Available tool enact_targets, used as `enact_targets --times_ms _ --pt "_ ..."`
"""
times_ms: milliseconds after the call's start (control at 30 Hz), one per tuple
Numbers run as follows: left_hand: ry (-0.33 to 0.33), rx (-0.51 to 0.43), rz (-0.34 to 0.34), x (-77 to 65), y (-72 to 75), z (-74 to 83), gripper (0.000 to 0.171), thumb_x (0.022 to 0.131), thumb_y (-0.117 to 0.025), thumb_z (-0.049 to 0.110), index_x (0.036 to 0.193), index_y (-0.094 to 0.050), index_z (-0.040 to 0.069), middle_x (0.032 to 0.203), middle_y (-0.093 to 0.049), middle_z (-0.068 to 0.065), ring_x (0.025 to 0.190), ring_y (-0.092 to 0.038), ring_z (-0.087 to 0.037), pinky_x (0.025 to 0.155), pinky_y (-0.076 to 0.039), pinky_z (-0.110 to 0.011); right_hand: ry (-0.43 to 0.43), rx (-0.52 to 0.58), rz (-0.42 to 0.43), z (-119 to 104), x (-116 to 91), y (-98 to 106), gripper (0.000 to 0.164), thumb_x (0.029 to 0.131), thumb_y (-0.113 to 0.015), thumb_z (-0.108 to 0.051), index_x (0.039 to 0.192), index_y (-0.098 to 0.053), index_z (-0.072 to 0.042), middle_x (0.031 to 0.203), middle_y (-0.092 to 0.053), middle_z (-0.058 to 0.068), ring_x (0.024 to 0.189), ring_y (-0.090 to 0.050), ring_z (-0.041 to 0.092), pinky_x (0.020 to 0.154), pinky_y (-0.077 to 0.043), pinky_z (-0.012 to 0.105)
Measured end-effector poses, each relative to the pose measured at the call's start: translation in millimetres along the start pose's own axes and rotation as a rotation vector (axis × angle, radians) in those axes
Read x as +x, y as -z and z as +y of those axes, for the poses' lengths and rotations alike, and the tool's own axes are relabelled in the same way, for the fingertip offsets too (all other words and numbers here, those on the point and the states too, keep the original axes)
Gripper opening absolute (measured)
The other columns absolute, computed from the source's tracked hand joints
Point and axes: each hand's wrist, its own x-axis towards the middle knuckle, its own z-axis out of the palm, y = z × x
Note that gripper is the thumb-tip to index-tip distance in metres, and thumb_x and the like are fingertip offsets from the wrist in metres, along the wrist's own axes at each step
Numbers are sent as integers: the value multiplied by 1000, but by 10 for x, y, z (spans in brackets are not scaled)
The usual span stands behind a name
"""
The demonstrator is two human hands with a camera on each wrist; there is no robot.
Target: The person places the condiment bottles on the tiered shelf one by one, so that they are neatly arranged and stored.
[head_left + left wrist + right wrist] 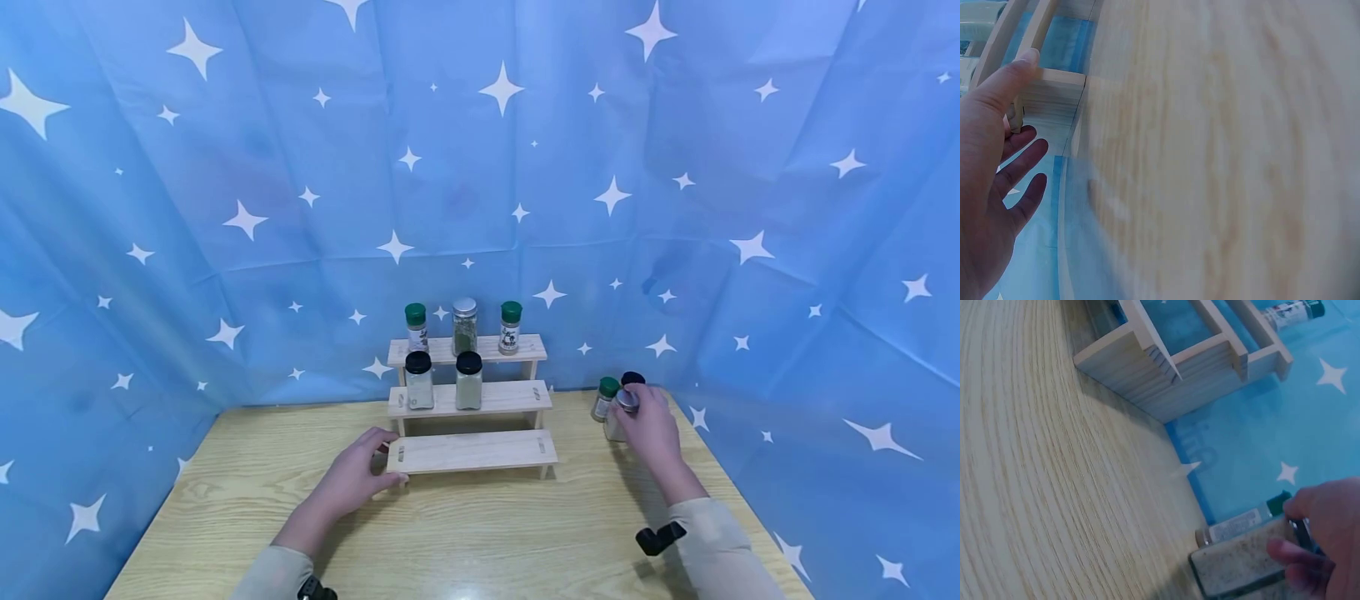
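Note:
A three-tier wooden spice rack (472, 451) stands at the back of the table. My left hand (358, 477) holds the left end of its lowest shelf, thumb at the front edge and fingers behind; the left wrist view shows the other fingers (1027, 200) spread loosely. At the right, my right hand (654, 429) grips a silver-lidded spice jar (614, 427) near its top. Pale speckled contents show through this glass jar (1235, 559) in the right wrist view. Right beside it are a green-capped jar (604, 400) and a black-lidded jar (632, 377), the latter mostly hidden.
On the top shelf are two green-capped jars (510, 328) and a silver-lidded jar (464, 327) of green herbs. Two black-lidded jars (468, 382) stand on the middle shelf. A blue star-patterned curtain (480, 183) hangs behind the wooden table (480, 533).

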Motion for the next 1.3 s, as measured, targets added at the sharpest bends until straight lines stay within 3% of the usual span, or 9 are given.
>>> enact_targets --times_ms 167,367,533,733,1100,1300 --pt "-5 -2 3 -1 5 5 69 89 -96 38 147 -65 15 141 -66 1 124 -69 -25 104 -60 -53 21 39 30 31 7 -7 43 103 -79 -16 137 -66 7 130 -62 30 113 -65 48 91 -57 64" --pt "1 -1 -3 1 -2 1 70 90 -95 38 148 -65 14 142 -66 2 124 -69 -24 104 -59 -51 58 78 3 57 -9 -2 38 101 -83 -14 133 -72 4 116 -68 20 99 -65 33 77 -58 37" --pt "7 1 -7 0 0 -4 71 90 -95 38 148 -65 13 142 -66 2 124 -68 -24 104 -60 -52 159 152 39 5 -41 -15 34 96 -88 -8 127 -77 1 109 -71 15 90 -64 25 71 -54 22" --pt "20 -2 -10 9 3 -5 71 89 -96 37 149 -65 15 142 -66 3 124 -68 -22 105 -59 -50 251 171 89 -192 -53 16 31 96 -89 -10 125 -79 -4 102 -69 7 78 -59 18 64 -50 24" --pt "15 -13 -7 7 4 17 70 89 -96 35 147 -65 13 142 -67 0 125 -69 -26 107 -58 -54 269 190 85 -484 -9 78 33 97 -89 -17 127 -80 -7 111 -69 6 74 -59 16 57 -52 26" --pt "21 -15 -7 1 20 35 69 89 -96 36 147 -65 15 142 -67 1 124 -69 -26 106 -59 -54 299 216 111 -614 33 104 32 96 -91 -19 125 -81 -10 106 -70 4 70 -56 17 54 -49 26"
